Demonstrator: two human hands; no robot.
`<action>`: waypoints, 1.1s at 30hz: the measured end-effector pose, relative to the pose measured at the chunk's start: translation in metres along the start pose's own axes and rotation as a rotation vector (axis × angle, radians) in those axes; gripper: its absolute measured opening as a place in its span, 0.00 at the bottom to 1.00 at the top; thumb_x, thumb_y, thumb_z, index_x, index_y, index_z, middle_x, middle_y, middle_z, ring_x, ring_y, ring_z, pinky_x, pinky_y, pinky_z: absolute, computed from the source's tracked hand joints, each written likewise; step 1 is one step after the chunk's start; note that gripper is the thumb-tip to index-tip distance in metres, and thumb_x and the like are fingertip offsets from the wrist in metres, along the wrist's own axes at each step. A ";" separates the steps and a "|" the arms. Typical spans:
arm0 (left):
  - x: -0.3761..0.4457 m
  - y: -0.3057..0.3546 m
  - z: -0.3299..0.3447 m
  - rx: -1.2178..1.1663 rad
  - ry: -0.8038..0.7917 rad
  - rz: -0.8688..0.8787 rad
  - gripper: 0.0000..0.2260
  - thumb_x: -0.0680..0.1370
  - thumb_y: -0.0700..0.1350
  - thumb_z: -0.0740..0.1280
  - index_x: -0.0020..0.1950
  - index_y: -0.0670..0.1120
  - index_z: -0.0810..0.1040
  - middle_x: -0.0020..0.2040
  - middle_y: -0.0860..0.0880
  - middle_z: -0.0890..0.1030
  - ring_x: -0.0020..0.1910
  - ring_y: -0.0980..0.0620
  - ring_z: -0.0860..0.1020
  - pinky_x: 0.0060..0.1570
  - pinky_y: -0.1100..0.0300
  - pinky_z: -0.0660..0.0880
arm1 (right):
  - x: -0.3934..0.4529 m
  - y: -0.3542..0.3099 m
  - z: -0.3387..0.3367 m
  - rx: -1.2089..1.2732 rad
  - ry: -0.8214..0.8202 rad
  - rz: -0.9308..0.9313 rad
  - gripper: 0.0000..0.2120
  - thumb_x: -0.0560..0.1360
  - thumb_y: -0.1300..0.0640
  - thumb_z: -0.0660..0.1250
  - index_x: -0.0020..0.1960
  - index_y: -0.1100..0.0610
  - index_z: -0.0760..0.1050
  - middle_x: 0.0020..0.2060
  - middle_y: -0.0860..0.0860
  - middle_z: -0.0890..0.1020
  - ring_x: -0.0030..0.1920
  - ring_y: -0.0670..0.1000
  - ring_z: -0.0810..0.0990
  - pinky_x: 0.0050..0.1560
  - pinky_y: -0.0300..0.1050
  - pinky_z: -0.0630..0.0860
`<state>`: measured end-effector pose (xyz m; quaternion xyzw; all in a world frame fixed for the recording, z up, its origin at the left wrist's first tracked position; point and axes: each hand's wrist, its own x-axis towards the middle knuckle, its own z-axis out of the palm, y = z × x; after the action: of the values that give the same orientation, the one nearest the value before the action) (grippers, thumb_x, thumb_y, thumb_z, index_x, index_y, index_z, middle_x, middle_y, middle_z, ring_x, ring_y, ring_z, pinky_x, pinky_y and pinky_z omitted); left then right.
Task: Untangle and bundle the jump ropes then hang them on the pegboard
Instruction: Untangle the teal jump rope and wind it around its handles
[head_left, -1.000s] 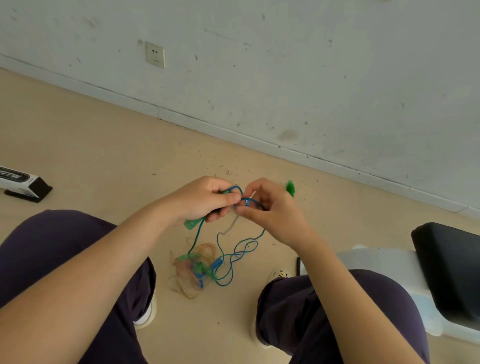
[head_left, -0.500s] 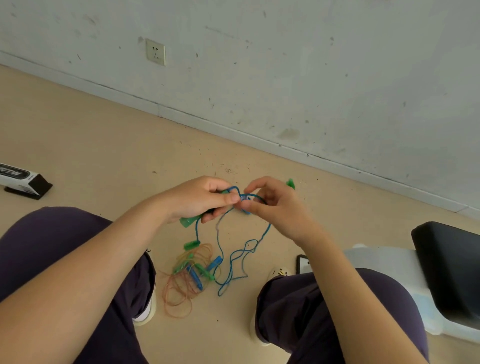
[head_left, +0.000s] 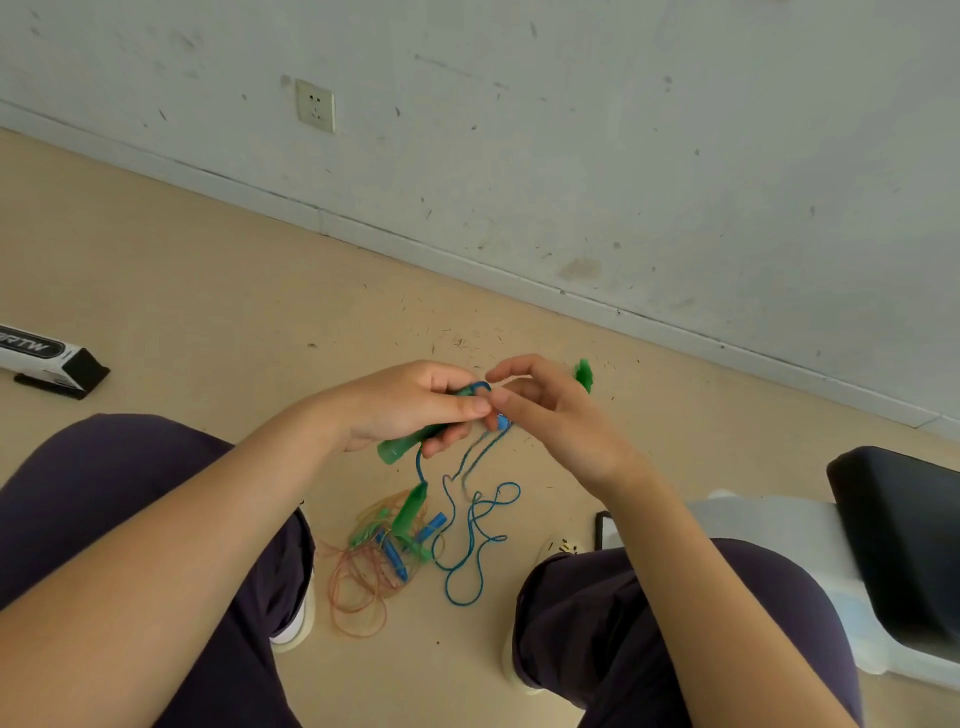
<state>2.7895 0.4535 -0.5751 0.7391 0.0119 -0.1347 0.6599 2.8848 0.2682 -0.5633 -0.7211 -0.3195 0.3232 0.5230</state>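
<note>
Between my knees, my left hand (head_left: 405, 410) grips a green jump rope handle (head_left: 400, 447) together with a loop of the blue jump rope (head_left: 478, 525). My right hand (head_left: 561, 426) meets it fingertip to fingertip and pinches the blue rope just below the left thumb. Blue strands hang from both hands to the floor. Behind the right hand a green tip (head_left: 584, 374) sticks out; what holds it is hidden. On the floor lies a tangle (head_left: 405, 535) of green and blue handles with a thin orange rope (head_left: 358, 587).
A wall with a socket (head_left: 315, 105) runs across the back. A black and white box (head_left: 47, 358) lies on the floor at the left. A black seat (head_left: 904, 540) on a white plastic base (head_left: 769, 525) stands at the right, with a dark phone (head_left: 602, 530) beside my right knee.
The right hand's fingers have loosened and shifted along the blue rope. More blue rope now hangs to the floor, and the tangle there has spread out.
</note>
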 end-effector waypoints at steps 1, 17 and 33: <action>0.000 0.000 -0.001 0.003 0.003 0.004 0.10 0.84 0.45 0.63 0.54 0.42 0.81 0.33 0.50 0.75 0.28 0.53 0.71 0.34 0.62 0.72 | 0.000 0.000 0.000 -0.021 -0.005 0.003 0.10 0.79 0.56 0.68 0.57 0.59 0.75 0.40 0.54 0.83 0.43 0.52 0.80 0.51 0.48 0.76; -0.003 0.000 -0.010 -0.056 0.105 -0.033 0.09 0.83 0.42 0.63 0.51 0.41 0.82 0.32 0.48 0.78 0.30 0.48 0.76 0.36 0.58 0.75 | 0.005 0.005 -0.021 0.185 0.381 -0.028 0.06 0.80 0.65 0.61 0.46 0.57 0.68 0.37 0.54 0.82 0.29 0.55 0.78 0.37 0.48 0.74; -0.002 -0.003 -0.005 -0.062 0.035 -0.055 0.06 0.82 0.45 0.66 0.52 0.48 0.83 0.34 0.47 0.80 0.32 0.48 0.79 0.37 0.56 0.77 | 0.000 -0.001 -0.008 0.018 0.218 -0.063 0.04 0.77 0.66 0.68 0.44 0.62 0.74 0.36 0.59 0.82 0.31 0.52 0.79 0.36 0.42 0.77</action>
<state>2.7875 0.4588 -0.5776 0.7200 0.0480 -0.1396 0.6780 2.8907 0.2639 -0.5601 -0.7369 -0.2803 0.2292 0.5708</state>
